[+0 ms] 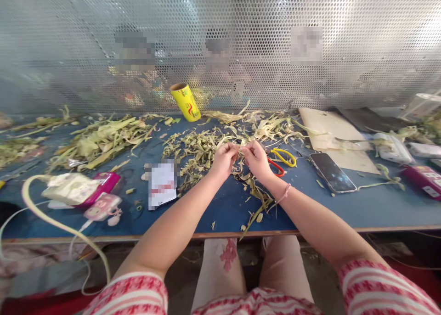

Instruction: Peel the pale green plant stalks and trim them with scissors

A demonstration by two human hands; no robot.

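My left hand (225, 159) and my right hand (255, 159) meet above the middle of the blue table, fingertips nearly touching. Each is closed in a pinch. Something small and pale shows between the fingertips, too tiny to name. Under and behind them spreads a heap of small dried greenish plant pieces (200, 147), with longer pale dry leaves (272, 127) at the back. Beside my right hand lie looped handles, one yellow (288, 159) and one red (280, 169); whatever they belong to is partly hidden by the hand.
A yellow cardboard tube (186, 103) stands tilted near the perforated metal screen (255, 12). Left are a leaf pile (106, 140), a white card (163, 184) and chargers with cables (72, 188). On the right lie a phone (332, 172) and cardboard sheets (330, 129).
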